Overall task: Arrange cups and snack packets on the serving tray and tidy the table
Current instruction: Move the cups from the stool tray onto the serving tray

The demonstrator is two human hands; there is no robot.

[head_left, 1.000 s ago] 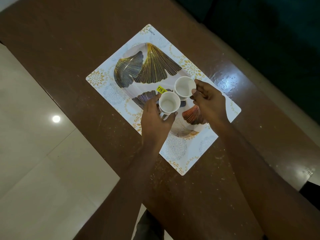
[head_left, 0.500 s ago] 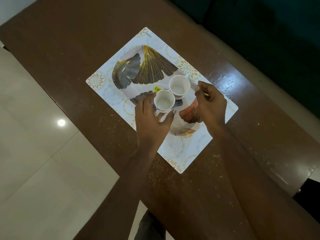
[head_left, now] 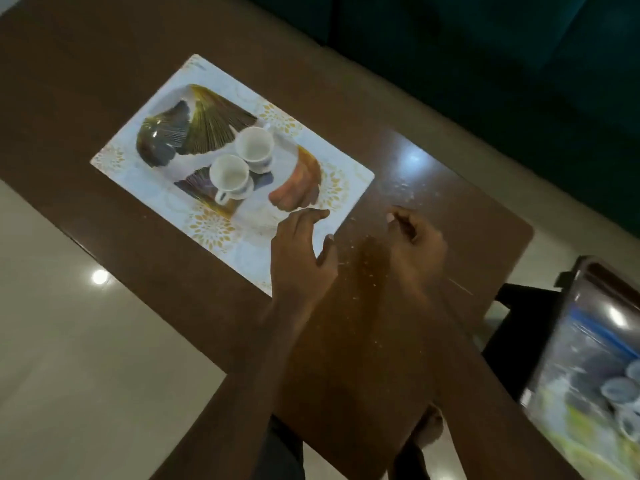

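Note:
Two white cups stand upright side by side on the leaf-patterned serving tray: the near cup with its handle toward me, the far cup behind it. The tray sits on a white floral mat. My left hand hovers over the mat's near right corner, fingers spread and empty, clear of both cups. My right hand is over the bare brown table to the right of the mat, fingers loosely curled, holding nothing.
At the lower right a second surface holds blurred items, among them several small pale cups. A dark sofa runs behind the table. Pale tiled floor lies to the left.
Both hands let go of the cups and drew back toward me and to the right. The view swung right, bringing the surface at the lower right into view.

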